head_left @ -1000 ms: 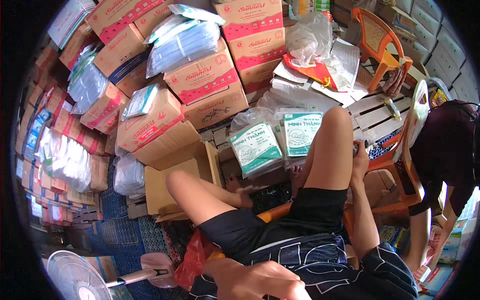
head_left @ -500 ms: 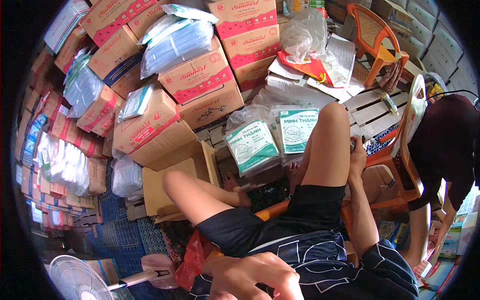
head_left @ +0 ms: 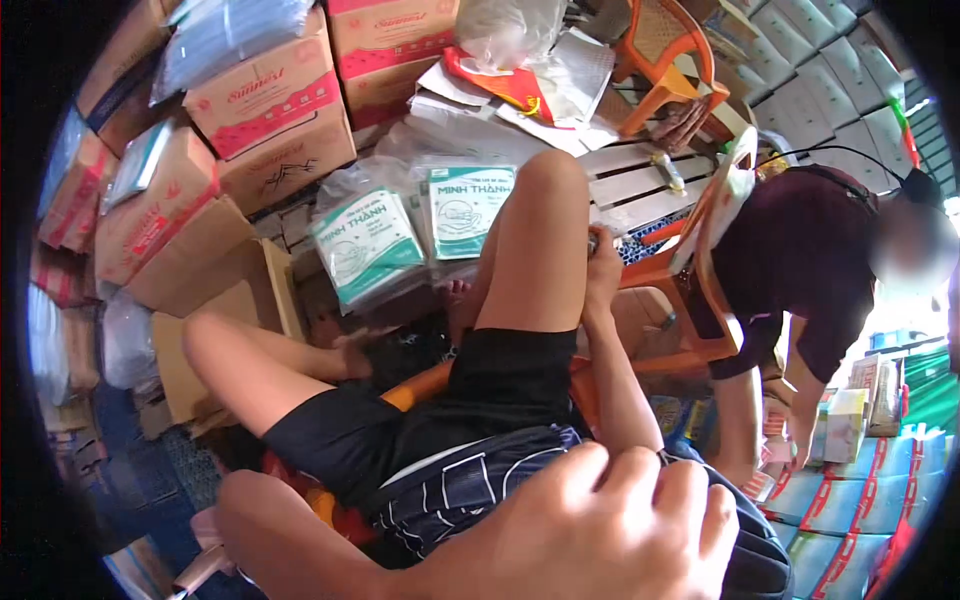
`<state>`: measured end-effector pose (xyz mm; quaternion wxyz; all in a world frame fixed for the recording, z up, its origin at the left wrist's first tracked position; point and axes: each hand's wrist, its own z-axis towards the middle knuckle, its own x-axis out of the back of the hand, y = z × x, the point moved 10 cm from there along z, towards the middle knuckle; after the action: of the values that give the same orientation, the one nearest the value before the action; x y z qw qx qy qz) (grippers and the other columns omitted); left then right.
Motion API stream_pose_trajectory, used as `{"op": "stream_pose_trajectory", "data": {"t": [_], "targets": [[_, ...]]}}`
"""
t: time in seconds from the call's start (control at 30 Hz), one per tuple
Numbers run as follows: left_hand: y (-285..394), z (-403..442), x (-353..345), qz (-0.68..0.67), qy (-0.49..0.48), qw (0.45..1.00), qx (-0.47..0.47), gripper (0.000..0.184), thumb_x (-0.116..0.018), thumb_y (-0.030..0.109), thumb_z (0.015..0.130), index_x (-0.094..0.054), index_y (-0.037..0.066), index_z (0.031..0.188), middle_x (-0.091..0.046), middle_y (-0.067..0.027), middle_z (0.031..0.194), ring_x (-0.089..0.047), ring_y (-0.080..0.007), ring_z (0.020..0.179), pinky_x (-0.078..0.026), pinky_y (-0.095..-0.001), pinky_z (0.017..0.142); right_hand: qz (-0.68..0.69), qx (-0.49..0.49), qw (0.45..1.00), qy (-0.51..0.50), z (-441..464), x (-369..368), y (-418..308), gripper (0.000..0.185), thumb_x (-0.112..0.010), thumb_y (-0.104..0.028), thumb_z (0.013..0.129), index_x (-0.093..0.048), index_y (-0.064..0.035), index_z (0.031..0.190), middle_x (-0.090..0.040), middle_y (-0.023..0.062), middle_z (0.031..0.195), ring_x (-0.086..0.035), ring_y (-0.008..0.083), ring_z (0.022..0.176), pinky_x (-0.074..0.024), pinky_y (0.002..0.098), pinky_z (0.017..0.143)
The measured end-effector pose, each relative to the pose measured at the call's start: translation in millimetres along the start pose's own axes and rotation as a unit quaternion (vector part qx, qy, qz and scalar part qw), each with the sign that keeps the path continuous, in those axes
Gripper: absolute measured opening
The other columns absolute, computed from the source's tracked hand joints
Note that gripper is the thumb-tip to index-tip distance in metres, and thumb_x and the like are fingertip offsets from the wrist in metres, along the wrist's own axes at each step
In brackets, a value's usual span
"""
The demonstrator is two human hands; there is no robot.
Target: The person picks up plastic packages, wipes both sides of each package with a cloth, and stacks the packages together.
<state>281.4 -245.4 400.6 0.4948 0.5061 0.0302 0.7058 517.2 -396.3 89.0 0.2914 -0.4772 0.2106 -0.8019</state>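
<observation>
My left hand (head_left: pixel 625 515) is raised close to the camera, back up, its fingers curled down; nothing shows in it, though its palm is hidden. Beside my bent right knee, my right hand (head_left: pixel 603 270) is closed around a small dark object (head_left: pixel 594 240), mostly covered by the fingers. Two clear-wrapped white and green packs marked "MINH THÀNH", a left one (head_left: pixel 368 245) and a right one (head_left: pixel 462 215), lie beyond my knees. An open cardboard box (head_left: pixel 228 320) stands past my left knee.
Stacked cartons (head_left: pixel 265 95) rise at the upper left. A red bag (head_left: pixel 505 85) lies on flat cardboard. An orange chair (head_left: pixel 665 75) stands at the back, another (head_left: pixel 690 310) to the right. A co-worker in a dark top (head_left: pixel 800 255) bends over packages at right.
The view has turned right, so the packs and boxes sit further left. My left hand has risen closer to the camera and right. More of the co-worker shows. My right hand stays beside the knee.
</observation>
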Motion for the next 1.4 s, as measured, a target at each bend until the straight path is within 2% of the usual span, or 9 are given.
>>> {"op": "stream_pose_trajectory", "data": {"t": [0.1, 0.23, 0.37, 0.47, 0.57, 0.7, 0.83, 1.07, 1.4], "targets": [[1.5, 6.9, -11.2, -0.014, -0.146, 0.989, -0.033, 0.012, -0.069, 0.017, 0.075, -0.065, 0.006, 0.074, -0.063, -0.0055, 0.073, -0.061, -0.0140, 0.068, -0.050, -0.0261, 0.058, 0.016, -0.060, 0.997, -0.044, 1.1, -0.2, -3.5, 0.036, -0.073, -0.026, 0.082, -0.060, -0.0064, 0.108, -0.068, 0.0220, 0.091, -0.067, 0.0385, 0.084, -0.0496, 0.0423, 0.070], [10.5, 1.2, -28.1, -0.052, -0.187, 0.975, -0.110, 0.013, -0.069, 0.019, 0.079, -0.066, 0.006, 0.078, -0.064, -0.0046, 0.075, -0.061, -0.0140, 0.072, -0.050, -0.0269, 0.062, 0.051, -0.059, 0.996, -0.042, -0.4, -3.7, 4.3, 0.040, -0.076, -0.027, 0.079, -0.060, -0.0056, 0.109, -0.068, 0.0222, 0.091, -0.067, 0.0373, 0.085, -0.0500, 0.0415, 0.070], [24.6, -11.1, -39.0, -0.021, -0.040, 0.993, -0.109, 0.014, -0.065, 0.019, 0.082, -0.065, 0.007, 0.088, -0.063, -0.0038, 0.079, -0.060, -0.0158, 0.077, -0.048, -0.0277, 0.066, 0.051, -0.085, 0.994, -0.051, -0.5, -6.6, 8.5, 0.040, -0.076, -0.026, 0.079, -0.060, -0.0052, 0.110, -0.068, 0.0227, 0.090, -0.068, 0.0367, 0.085, -0.0499, 0.0410, 0.070], [25.4, -22.6, -39.1, 0.127, 0.126, 0.974, -0.141, 0.031, -0.061, 0.015, 0.085, -0.059, 0.013, 0.117, -0.061, -0.0053, 0.092, -0.058, -0.0169, 0.077, -0.049, -0.0286, 0.067, 0.080, -0.063, 0.994, -0.043, -1.8, -2.7, -1.1, 0.040, -0.076, -0.026, 0.079, -0.060, -0.0049, 0.109, -0.068, 0.0230, 0.090, -0.068, 0.0366, 0.086, -0.0499, 0.0407, 0.071], [19.4, -29.4, -26.6, 0.165, 0.165, 0.965, -0.120, 0.059, -0.060, 0.010, 0.085, -0.044, 0.023, 0.141, -0.059, -0.0066, 0.103, -0.058, -0.0155, 0.078, -0.050, -0.0277, 0.066, 0.082, -0.041, 0.995, -0.045, -2.5, -4.0, -2.3, 0.030, -0.069, -0.014, 0.085, -0.058, -0.0021, 0.111, -0.069, 0.0216, 0.092, -0.068, 0.0191, 0.081, -0.0495, 0.0331, 0.068], [10.6, -38.9, -6.8, 0.147, 0.195, 0.959, -0.143, 0.075, -0.061, 0.015, 0.085, -0.033, 0.049, 0.146, -0.060, 0.0015, 0.109, -0.054, -0.0114, 0.075, -0.048, -0.0240, 0.060, 0.049, -0.098, 0.992, -0.064, -1.0, -5.6, 9.6, 0.041, -0.076, -0.027, 0.078, -0.060, -0.0052, 0.108, -0.068, 0.0235, 0.092, -0.066, 0.0400, 0.090, -0.0493, 0.0418, 0.073], [3.3, -51.5, -8.4, -0.090, 0.049, 0.986, -0.131, 0.070, -0.057, 0.010, 0.086, -0.039, 0.044, 0.145, -0.060, 0.0056, 0.112, -0.051, -0.0089, 0.072, -0.045, -0.0200, 0.057, 0.035, -0.083, 0.994, -0.062, 0.5, -6.6, 8.2, 0.039, -0.075, -0.026, 0.079, -0.060, -0.0054, 0.109, -0.068, 0.0232, 0.093, -0.066, 0.0400, 0.091, -0.0494, 0.0422, 0.074], [-12.4, -69.9, -11.8, -0.433, -0.004, 0.894, -0.113, 0.050, -0.054, 0.001, 0.084, -0.061, 0.014, 0.131, -0.063, -0.0148, 0.120, -0.065, -0.0173, 0.074, -0.051, -0.0266, 0.055, 0.045, -0.093, 0.992, -0.066, 0.6, -5.9, 7.3, 0.040, -0.075, -0.025, 0.078, -0.060, -0.0056, 0.109, -0.068, 0.0226, 0.093, -0.066, 0.0395, 0.089, -0.0492, 0.0414, 0.074], [-28.5, -78.2, -3.3, -0.465, -0.020, 0.874, -0.138, 0.054, -0.048, -0.013, 0.074, -0.069, 0.010, 0.118, -0.064, -0.0184, 0.120, -0.067, -0.0216, 0.081, -0.052, -0.0300, 0.060, 0.065, -0.090, 0.992, -0.057, -0.9, -5.0, 6.2, 0.040, -0.076, -0.025, 0.078, -0.060, -0.0058, 0.109, -0.068, 0.0232, 0.095, -0.066, 0.0392, 0.092, -0.0491, 0.0408, 0.075]]}}
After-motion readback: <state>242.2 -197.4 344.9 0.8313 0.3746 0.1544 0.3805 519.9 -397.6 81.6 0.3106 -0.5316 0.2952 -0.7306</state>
